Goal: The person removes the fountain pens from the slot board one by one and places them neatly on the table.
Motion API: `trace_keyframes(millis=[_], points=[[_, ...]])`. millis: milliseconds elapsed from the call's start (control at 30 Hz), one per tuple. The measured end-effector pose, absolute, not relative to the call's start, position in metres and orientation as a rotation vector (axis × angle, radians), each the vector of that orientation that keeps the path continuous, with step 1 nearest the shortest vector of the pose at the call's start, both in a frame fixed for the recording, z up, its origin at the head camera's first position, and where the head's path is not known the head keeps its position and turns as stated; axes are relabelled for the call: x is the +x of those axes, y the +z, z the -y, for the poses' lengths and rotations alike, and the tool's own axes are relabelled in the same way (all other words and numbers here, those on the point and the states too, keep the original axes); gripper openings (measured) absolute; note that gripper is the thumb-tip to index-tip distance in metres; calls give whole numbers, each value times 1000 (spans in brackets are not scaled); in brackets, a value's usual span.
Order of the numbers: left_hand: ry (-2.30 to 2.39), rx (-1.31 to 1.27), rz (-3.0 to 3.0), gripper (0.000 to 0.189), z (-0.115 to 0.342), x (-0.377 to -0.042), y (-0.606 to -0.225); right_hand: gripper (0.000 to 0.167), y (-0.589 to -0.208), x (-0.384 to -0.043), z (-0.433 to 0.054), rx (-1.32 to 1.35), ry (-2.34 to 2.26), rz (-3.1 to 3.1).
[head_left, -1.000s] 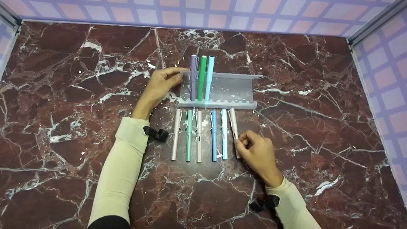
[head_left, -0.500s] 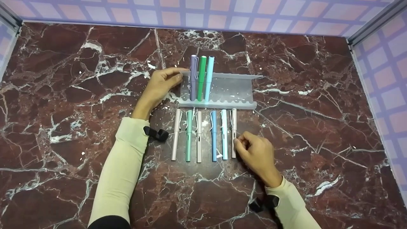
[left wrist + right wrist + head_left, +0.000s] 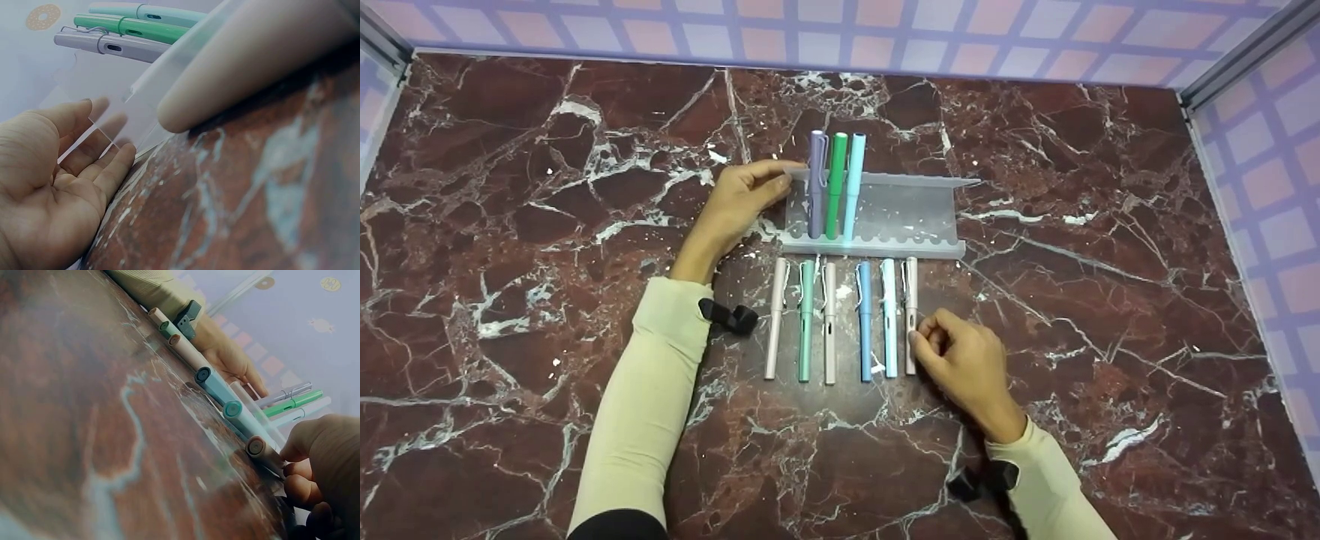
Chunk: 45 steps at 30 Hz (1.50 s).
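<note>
A clear plastic pen stand holds a purple pen, a green pen and a light blue pen side by side at its left end. My left hand grips the stand's left edge, the thumb in front and fingers showing through the plastic behind in the left wrist view. Below the stand lies a row of capped pens with clips. At its right end my right hand pinches the lower part of a pinkish-beige pen lying on the table, its other fingers curled beneath, as the right wrist view shows.
Left of that pen lie a light blue pen and a blue pen. Past a wider gap come a beige pen, a green-teal pen and a pale pink pen. Checkered panels border the marbled table.
The pinkish-beige pen, tilted a second ago, has turned straight and shifted slightly left toward the light blue pen, my right hand moving with it. My left hand and the stand stay put.
</note>
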State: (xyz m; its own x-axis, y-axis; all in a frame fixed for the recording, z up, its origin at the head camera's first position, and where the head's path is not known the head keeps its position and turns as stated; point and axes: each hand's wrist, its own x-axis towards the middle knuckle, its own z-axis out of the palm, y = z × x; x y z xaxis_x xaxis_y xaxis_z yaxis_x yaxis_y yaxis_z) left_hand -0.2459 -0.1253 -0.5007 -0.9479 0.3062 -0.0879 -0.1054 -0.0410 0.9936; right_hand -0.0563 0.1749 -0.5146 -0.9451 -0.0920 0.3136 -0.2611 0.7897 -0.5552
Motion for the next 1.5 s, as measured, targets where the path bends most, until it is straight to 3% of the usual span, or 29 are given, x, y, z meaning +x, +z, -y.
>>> trace_keyframes(millis=[600, 967, 1500], points=[[2058, 195, -1967, 26, 126, -246, -500, 10, -519, -63, -177, 246, 1102, 2561], [2053, 194, -1980, 25, 126, -245, -500, 8, -519, -90, -188, 286, 1360, 2393], [2111, 250, -1946, 24, 125, -246, -503, 4, -516, -128, -201, 348, 1286, 2351]])
